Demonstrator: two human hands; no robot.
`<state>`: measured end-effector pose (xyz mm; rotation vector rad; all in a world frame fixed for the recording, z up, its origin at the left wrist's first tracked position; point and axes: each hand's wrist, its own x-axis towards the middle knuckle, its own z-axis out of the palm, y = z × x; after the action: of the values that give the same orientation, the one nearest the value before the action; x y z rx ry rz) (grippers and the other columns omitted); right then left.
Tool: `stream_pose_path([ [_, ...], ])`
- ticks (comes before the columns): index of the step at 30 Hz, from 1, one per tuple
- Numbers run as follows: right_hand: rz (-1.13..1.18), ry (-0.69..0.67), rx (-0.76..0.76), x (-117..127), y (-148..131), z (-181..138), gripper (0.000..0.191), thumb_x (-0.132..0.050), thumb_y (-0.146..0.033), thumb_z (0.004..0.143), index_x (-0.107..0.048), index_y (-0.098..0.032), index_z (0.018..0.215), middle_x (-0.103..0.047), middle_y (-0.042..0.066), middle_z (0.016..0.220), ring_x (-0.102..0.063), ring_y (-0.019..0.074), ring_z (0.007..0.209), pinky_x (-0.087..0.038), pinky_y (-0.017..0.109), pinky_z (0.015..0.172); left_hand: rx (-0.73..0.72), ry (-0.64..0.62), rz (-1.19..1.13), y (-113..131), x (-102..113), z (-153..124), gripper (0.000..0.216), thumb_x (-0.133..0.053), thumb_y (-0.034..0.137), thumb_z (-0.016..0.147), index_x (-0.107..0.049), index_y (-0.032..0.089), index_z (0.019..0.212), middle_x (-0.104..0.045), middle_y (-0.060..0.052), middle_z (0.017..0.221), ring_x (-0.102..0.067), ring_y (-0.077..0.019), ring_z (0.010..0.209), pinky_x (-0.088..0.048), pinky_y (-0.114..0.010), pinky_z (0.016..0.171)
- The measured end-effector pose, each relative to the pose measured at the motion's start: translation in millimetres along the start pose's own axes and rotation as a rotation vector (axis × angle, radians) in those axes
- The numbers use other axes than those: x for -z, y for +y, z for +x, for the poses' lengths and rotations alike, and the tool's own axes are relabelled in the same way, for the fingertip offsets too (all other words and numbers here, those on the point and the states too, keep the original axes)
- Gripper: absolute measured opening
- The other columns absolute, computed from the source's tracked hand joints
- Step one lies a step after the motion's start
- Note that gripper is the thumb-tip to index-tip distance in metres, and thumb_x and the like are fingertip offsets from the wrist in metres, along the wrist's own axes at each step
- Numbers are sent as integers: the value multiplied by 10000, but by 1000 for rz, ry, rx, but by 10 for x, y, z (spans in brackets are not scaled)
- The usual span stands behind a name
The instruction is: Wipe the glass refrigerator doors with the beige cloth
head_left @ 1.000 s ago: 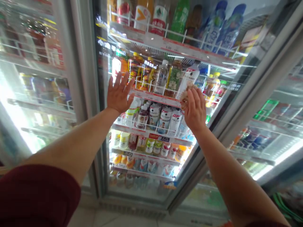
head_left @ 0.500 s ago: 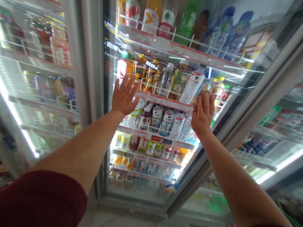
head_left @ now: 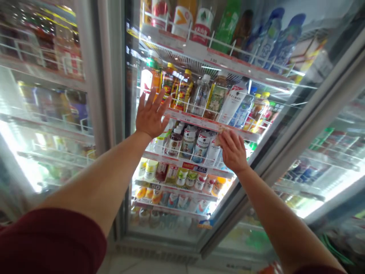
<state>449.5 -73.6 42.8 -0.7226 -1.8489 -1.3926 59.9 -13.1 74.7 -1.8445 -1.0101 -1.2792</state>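
Observation:
A tall glass door point(head_left: 171, 236) of a lit drinks fridge stands before me. My left hand point(head_left: 151, 116) lies against the glass at its left side, palm forward and fingers spread, holding nothing. My right hand point(head_left: 234, 150) presses a crumpled, pale cloth point(head_left: 221, 137) to the pane, right of the middle; most of the cloth is hidden under the fingers. Behind the glass, bottles such as a white-labelled bottle point(head_left: 203, 142) and a clear bottle point(head_left: 201, 95) stand on wire-fronted shelves.
Grey metal frames point(head_left: 107, 76) border the door. Neighbouring fridge sections with blurred bottles point(head_left: 74, 102) stand at the left, and more shelves point(head_left: 327, 160) at the right. Pale floor tiles point(head_left: 145, 264) show below.
My right hand has slid the cloth left and down across the glass. The left hand stays almost in place, and the view has shifted slightly.

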Motion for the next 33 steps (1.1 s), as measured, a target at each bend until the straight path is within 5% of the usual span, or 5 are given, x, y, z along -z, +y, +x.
stream_pose_path([
  [9, -58, 147, -177, -31, 52, 279, 630, -470, -222, 1044, -321, -243, 1656, -520, 116, 1599, -310, 266, 1591, -328, 522, 1277, -53, 60, 10, -25, -23, -22, 668, -460, 406, 1021, -296, 308, 1662, -257, -35, 1724, -118, -307, 1613, -82, -594, 1321],
  [14, 6, -76, -26, -42, 69, 248, 613, -473, -261, 1045, -346, -297, 1643, -547, 54, 1585, -371, 237, 1563, -277, 485, 1310, -47, 58, -4, -15, -13, -20, 686, -477, 394, 1009, -286, 311, 1662, -255, -37, 1725, -115, -332, 1611, -101, -635, 1308],
  [20, -82, 26, -344, 24, 222, 415, 584, -389, -297, 1075, -318, -264, 1654, -414, 85, 1674, -269, 293, 1604, -249, 608, 1293, -55, 45, -44, -47, -38, -14, 666, -468, 403, 1019, -303, 300, 1655, -203, -20, 1739, -65, -299, 1619, -43, -606, 1326],
  [26, 35, -255, 16, 73, 71, 560, 561, -417, -249, 1072, -370, -318, 1627, -502, 17, 1620, -374, 209, 1560, -235, 497, 1327, -46, 53, -54, -37, -38, -3, 646, -439, 440, 1026, -331, 282, 1644, -206, 1, 1733, -8, -231, 1619, 5, -534, 1347],
  [33, 0, -121, -191, 83, 288, 798, 578, -392, -280, 1065, -350, -273, 1641, -440, 46, 1661, -260, 253, 1610, -217, 570, 1319, -8, 40, -76, 2, -3, -3, 627, -414, 473, 1032, -392, 241, 1615, -217, -6, 1721, -10, -236, 1613, 10, -535, 1341],
])
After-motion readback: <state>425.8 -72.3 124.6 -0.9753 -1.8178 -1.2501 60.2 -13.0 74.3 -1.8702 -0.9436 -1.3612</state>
